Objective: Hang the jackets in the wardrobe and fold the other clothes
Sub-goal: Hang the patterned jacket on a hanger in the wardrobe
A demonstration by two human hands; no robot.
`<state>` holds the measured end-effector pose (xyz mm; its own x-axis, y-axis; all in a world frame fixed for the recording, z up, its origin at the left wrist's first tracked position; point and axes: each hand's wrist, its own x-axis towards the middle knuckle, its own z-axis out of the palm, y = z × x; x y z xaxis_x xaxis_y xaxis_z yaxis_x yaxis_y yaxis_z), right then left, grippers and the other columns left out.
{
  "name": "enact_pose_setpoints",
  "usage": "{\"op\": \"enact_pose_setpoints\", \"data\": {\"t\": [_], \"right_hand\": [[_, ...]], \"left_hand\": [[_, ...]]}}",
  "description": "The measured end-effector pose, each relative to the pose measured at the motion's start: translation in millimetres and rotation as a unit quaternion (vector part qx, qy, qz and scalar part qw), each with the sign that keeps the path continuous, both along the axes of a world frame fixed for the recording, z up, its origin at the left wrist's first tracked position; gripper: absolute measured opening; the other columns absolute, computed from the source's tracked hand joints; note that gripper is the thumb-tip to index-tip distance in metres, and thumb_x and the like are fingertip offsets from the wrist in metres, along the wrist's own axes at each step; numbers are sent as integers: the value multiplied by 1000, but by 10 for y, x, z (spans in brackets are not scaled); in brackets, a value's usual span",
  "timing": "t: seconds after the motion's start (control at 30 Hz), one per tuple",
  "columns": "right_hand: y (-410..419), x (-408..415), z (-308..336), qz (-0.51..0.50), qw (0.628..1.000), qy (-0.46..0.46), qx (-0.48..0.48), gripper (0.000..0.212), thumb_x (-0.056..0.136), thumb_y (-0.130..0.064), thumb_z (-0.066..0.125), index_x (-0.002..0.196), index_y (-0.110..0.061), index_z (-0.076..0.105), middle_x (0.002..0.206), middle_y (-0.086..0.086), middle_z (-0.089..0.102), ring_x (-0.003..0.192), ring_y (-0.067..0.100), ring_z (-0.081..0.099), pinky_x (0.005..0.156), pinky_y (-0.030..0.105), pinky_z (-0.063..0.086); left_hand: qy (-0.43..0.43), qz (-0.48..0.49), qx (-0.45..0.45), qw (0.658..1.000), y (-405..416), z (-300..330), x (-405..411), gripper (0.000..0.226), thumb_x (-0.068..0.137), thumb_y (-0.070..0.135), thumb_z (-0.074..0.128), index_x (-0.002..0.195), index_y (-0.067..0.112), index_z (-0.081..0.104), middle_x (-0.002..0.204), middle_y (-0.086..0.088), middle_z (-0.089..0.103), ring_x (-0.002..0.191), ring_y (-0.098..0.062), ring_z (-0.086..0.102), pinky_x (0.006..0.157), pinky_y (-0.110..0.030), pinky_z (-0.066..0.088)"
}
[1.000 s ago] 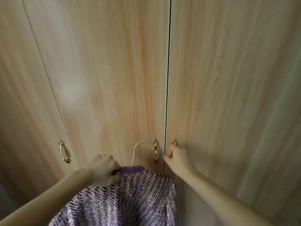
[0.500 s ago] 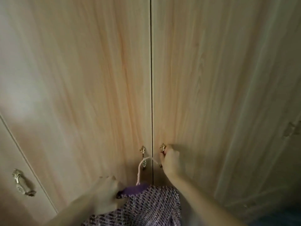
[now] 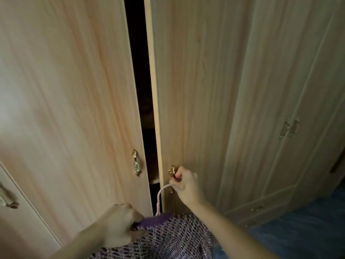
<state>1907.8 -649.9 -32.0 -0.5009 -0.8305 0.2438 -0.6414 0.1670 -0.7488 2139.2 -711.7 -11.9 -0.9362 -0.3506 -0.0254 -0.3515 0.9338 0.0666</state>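
A purple patterned jacket [image 3: 168,238] hangs on a hanger whose pale pink hook [image 3: 160,197] rises in front of the wardrobe. My left hand [image 3: 119,223] grips the jacket at its purple collar, at the bottom centre. My right hand [image 3: 184,182] holds the gold handle [image 3: 172,170] of the right wardrobe door [image 3: 196,90], which stands slightly ajar. A dark gap [image 3: 141,90] shows between it and the left door [image 3: 74,90]. The wardrobe's inside is too dark to make out.
The left door has its own gold handle [image 3: 136,163]. Further wardrobe doors stand at the far left with a handle [image 3: 7,200] and at the right with paired handles [image 3: 289,128]. Blue floor [image 3: 308,227] shows at the lower right.
The right wardrobe door has swung out from shut, opening a dark gap. My right hand has come back with the handle. My left hand still holds the jacket.
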Motion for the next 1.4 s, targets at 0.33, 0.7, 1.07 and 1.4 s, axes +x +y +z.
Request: {"op": "enact_pose_setpoints", "data": {"t": [0.33, 0.7, 1.07, 1.4], "right_hand": [[1265, -670, -24, 86, 995, -53, 13, 17, 86, -32, 65, 76, -25, 53, 80, -3, 61, 73, 10, 60, 62, 26, 49], [2808, -2136, -119, 33, 999, 1, -38, 9, 95, -18, 59, 103, -22, 60, 98, -10, 69, 87, 0, 66, 80, 25, 57], [3041, -2844, 37, 39, 993, 103, 31, 23, 95, -15, 55, 115, -20, 65, 108, 0, 71, 99, 17, 67, 88, 37, 55], [2996, -2475, -121, -2, 994, 110, 2, 15, 96, -15, 53, 109, -21, 58, 103, -2, 69, 85, 12, 67, 74, 34, 59]], "left_hand": [[37, 1, 35, 999, 1472, 124, -687, 32, 87, 58, 52, 83, 30, 68, 53, 16, 46, 54, -5, 48, 52, -12, 29], [41, 24, -16, 999, 2848, 254, -1504, 39, 80, 64, 49, 79, 28, 63, 51, 17, 43, 53, -1, 44, 52, -13, 27], [75, 67, -41, 994, 3171, 260, -1835, 44, 81, 69, 48, 81, 28, 65, 51, 11, 47, 53, -8, 45, 56, -24, 36], [65, 161, 20, 985, 3257, 264, -1504, 30, 83, 53, 60, 59, 38, 52, 50, 25, 52, 49, -10, 49, 47, -15, 31]]}}
